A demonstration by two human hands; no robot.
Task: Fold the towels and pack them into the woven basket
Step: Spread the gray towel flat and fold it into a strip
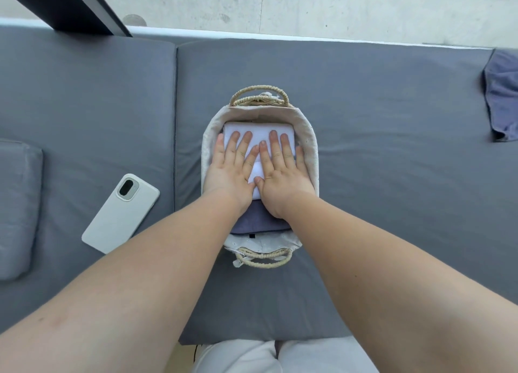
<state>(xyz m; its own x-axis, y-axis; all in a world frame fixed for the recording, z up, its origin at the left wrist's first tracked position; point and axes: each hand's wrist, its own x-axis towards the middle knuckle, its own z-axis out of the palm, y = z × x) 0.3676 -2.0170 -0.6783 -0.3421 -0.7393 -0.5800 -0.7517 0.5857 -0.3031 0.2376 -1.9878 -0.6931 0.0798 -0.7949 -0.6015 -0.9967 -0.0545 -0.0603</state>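
The woven basket (308, 148) stands on a grey cushion (392, 176), with a white towel (259, 128) inside it. The left hand (234, 173) and the right hand (283, 176) press flat on this towel, fingers straight and slightly apart. Left of the basket lies a phone (120, 212), far right of it a blue towel (501, 92), behind it a concrete floor (336, 8).

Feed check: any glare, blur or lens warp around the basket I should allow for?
Head view: light soft and even, no hard shadows; the folded white towel under the left hand and right hand looks washed out, its weave lost; the cloth-lined woven straw basket is sharp; wide-angle warp bows the far edge of the grey cushion and swells the near forearms.
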